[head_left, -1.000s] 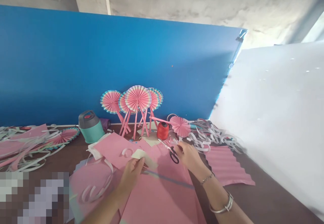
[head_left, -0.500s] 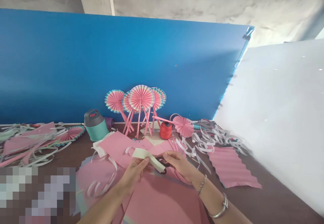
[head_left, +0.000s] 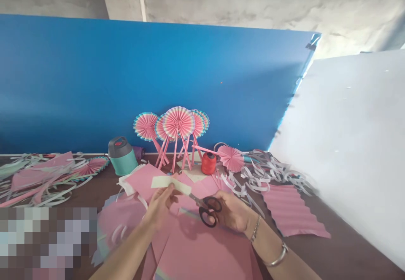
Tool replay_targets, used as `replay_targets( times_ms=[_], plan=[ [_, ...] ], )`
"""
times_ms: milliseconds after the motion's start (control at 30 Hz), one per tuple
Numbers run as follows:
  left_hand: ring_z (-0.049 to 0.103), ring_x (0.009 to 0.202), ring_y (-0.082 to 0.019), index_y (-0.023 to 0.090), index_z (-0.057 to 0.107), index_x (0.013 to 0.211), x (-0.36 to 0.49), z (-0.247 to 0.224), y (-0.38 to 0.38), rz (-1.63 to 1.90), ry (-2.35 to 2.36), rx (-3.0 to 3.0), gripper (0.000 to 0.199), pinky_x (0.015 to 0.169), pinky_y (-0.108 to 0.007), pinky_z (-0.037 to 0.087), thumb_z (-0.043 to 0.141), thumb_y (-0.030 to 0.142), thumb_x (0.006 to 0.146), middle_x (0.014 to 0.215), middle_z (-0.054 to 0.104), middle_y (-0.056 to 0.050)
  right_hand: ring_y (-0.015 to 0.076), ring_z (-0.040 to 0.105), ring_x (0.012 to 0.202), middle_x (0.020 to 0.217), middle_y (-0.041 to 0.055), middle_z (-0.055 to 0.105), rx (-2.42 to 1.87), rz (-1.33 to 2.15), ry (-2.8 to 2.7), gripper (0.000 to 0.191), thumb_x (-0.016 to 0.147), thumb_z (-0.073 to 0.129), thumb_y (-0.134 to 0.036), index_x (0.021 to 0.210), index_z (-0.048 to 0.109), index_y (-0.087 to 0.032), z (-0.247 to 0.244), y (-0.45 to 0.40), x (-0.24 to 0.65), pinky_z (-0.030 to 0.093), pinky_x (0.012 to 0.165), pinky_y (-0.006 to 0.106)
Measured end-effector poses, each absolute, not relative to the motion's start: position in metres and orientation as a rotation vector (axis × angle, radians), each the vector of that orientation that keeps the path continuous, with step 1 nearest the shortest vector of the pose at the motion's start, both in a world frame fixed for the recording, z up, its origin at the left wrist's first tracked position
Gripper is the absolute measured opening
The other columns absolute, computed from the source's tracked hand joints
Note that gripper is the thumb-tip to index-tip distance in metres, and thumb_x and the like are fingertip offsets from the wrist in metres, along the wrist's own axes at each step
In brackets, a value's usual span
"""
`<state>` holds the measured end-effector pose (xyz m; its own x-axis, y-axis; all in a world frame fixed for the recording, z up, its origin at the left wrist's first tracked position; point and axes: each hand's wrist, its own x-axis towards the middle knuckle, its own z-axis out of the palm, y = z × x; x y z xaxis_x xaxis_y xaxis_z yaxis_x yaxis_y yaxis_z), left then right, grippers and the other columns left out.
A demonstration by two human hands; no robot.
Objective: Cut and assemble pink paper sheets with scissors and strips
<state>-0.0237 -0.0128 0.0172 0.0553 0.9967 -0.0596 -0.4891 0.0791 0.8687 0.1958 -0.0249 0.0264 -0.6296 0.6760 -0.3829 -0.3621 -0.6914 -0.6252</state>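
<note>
Between thumb and fingers my left hand (head_left: 163, 202) pinches a pale yellow paper strip (head_left: 161, 181), held out level above the pink sheets. My right hand (head_left: 232, 210) holds a pair of scissors (head_left: 208, 210) with black handles; their blades point left and meet the strip's right end. Whether the blades are parted is hard to make out. Beneath both hands lie pink paper sheets (head_left: 202, 246) on the dark table (head_left: 344, 259).
Folded pink paper fans (head_left: 178, 122) on sticks stand against the blue panel (head_left: 95, 77). Near them are a teal jug (head_left: 123, 162), a red thread spool (head_left: 209, 164) and another fan (head_left: 232, 158). Paper strips (head_left: 262, 176) and a pleated pink sheet (head_left: 295, 210) lie at right.
My left hand has shifted left with the strip, which now lies flatter. The scissors have turned into clear view in my right hand, their tips at the strip's end.
</note>
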Motion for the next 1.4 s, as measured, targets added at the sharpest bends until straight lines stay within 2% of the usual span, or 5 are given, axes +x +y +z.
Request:
replay_targets(
  times_ms=[133,300,467,867,1400],
  plan=[
    [0.064,0.068,-0.017,0.014,0.066,0.068,-0.039,0.013,0.002,1.545,0.992,0.617,0.030,0.065,-0.028,0.048,0.083,0.031,0.049,0.070,0.069,-0.004,0.0124,0.054,0.062,0.071,0.0046,0.059,-0.660,2.294,-0.606,0.011,0.071,0.051,-0.017,0.068,0.060,-0.012,0.027,-0.022,0.203,0.043,0.059,0.023],
    [0.064,0.072,-0.017,0.013,0.066,0.067,-0.048,0.010,0.005,1.606,1.069,0.635,0.029,0.074,-0.029,0.049,0.081,0.032,0.050,0.069,0.068,-0.003,0.0119,0.059,0.075,0.084,0.0036,0.064,-0.675,2.165,-0.755,0.027,0.075,0.065,-0.012,0.102,0.065,-0.014,0.026,-0.023,0.208,0.044,0.066,0.021],
    [0.061,0.063,-0.016,0.013,0.067,0.068,-0.047,0.006,0.004,1.510,1.081,0.722,0.033,0.063,-0.028,0.048,0.079,0.040,0.054,0.065,0.066,-0.004,0.0094,0.055,0.065,0.074,0.0017,0.062,-0.726,2.068,-0.912,0.035,0.069,0.075,-0.017,0.102,0.067,-0.014,0.023,-0.025,0.208,0.042,0.062,0.021],
    [0.057,0.059,-0.013,0.015,0.065,0.069,-0.041,0.003,0.001,1.450,1.100,0.899,0.032,0.057,-0.024,0.043,0.076,0.044,0.060,0.062,0.064,-0.001,0.0201,0.051,0.092,0.105,0.0076,0.059,-0.923,1.215,-1.391,0.058,0.064,0.074,-0.046,0.114,0.058,-0.023,0.029,-0.025,0.204,0.041,0.076,0.030],
    [0.063,0.079,-0.022,0.018,0.066,0.109,-0.017,0.031,-0.039,0.939,0.578,0.945,0.041,0.068,-0.030,0.045,0.067,0.034,0.071,0.088,0.070,-0.009,0.0127,0.051,0.059,0.068,0.0036,0.057,-0.387,2.061,-1.231,0.053,0.077,0.058,-0.058,0.104,0.061,-0.012,0.018,-0.036,0.189,0.034,0.058,0.025]
  ],
)
